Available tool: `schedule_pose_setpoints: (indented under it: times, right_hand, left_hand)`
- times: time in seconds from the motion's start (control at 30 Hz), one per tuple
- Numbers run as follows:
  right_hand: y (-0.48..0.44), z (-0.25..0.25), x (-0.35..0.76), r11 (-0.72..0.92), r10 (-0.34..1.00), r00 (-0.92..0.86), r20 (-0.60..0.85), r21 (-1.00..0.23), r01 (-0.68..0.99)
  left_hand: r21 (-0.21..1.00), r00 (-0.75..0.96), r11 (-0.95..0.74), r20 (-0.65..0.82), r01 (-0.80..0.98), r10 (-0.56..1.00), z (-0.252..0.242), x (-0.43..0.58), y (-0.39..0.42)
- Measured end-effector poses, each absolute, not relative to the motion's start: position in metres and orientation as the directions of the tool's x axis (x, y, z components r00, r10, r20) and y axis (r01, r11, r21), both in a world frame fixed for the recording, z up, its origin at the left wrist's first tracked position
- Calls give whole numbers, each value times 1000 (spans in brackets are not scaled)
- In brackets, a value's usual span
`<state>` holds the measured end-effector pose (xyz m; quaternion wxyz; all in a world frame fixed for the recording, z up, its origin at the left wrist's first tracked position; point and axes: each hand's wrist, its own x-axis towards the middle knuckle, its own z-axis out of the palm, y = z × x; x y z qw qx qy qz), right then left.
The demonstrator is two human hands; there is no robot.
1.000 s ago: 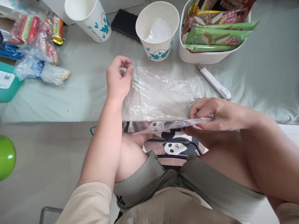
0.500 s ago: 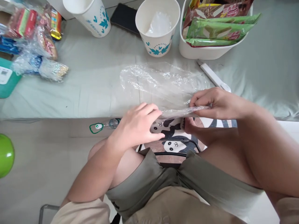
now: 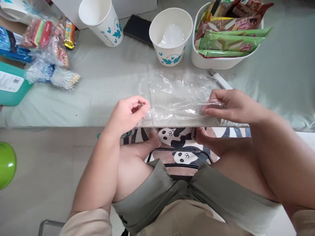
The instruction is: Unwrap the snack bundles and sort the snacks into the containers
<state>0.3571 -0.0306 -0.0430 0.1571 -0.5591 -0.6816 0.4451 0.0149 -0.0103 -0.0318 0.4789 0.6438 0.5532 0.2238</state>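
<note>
A clear plastic bag lies spread near the front edge of the cloth-covered surface, between my two hands. My left hand pinches its left end between thumb and fingertips. The right end is gathered in the closed fingers of my right hand. Just behind my right hand lies a white utility knife, its lower part hidden by the hand. Beyond the bag stands a paper cup with teal leaf prints and crumpled clear plastic inside.
A white bin of wrapped wafers stands at the back right. Another paper cup and a black phone are behind. Wrapped snacks and a teal box lie left. A green round object is at floor level.
My left hand has moved left and up from the near edge and now pinches the bag's left end. The bag is drawn out flatter. My right hand keeps its hold.
</note>
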Motion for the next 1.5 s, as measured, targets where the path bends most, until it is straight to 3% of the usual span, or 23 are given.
schedule_pose_setpoints:
  times: [0.07, 0.17, 0.23, 0.33, 0.4, 0.47, 0.63, 0.8, 0.97, 1.03, 1.17, 1.37, 1.5]
  right_hand:
    - [-30, -44, 355, -127, 915, -261, -307, -835, 535]
    - [-29, -43, 351, -255, 926, -154, -346, -871, 420]
    - [-28, -42, 349, -274, 940, -82, -331, -876, 397]
    - [-26, -42, 347, -272, 956, -9, -293, -897, 348]
    - [-24, -43, 346, -285, 956, 18, -293, -912, 294]
    - [-22, -43, 345, -310, 949, 18, -315, -920, 238]
    - [-21, -44, 345, -327, 940, -19, -340, -917, 227]
    - [-19, -54, 344, -304, 950, 64, -306, -856, 419]
    - [-17, -56, 337, -179, 984, 89, -157, -794, 581]
    - [-16, -53, 333, -192, 981, 120, -151, -767, 612]
    - [-14, -51, 327, -203, 979, 148, -140, -745, 636]
    - [-13, -56, 330, -217, 975, 181, -131, -743, 633]
    - [-13, -56, 332, -136, 980, 199, 22, -653, 745]
  left_hand:
    - [875, 350, 100, -291, 474, 890, -33, 6, -1]
    - [822, 621, 143, -519, 551, 588, -33, -5, 12]
    - [798, 683, 112, -571, 592, 455, -33, -6, 17]
    - [914, 679, 127, -374, 385, 632, -35, 4, 22]
    - [962, 581, 207, -274, 180, 767, -38, 13, 25]
    - [950, 412, 301, -309, 86, 857, -41, 20, 29]
    - [920, 22, 382, -385, 87, 923, -50, 20, 39]
    - [897, -107, 387, -372, 215, 922, -55, 14, 38]
    - [830, -115, 190, -153, 524, 982, -62, 12, 33]
    - [845, -75, 152, -132, 512, 988, -64, 11, 32]
    - [942, 55, 88, -112, 325, 992, -60, 11, 28]
    - [809, 52, 159, -228, 565, 972, -53, 3, 22]
    - [735, 17, 150, -214, 661, 977, -55, -4, 22]
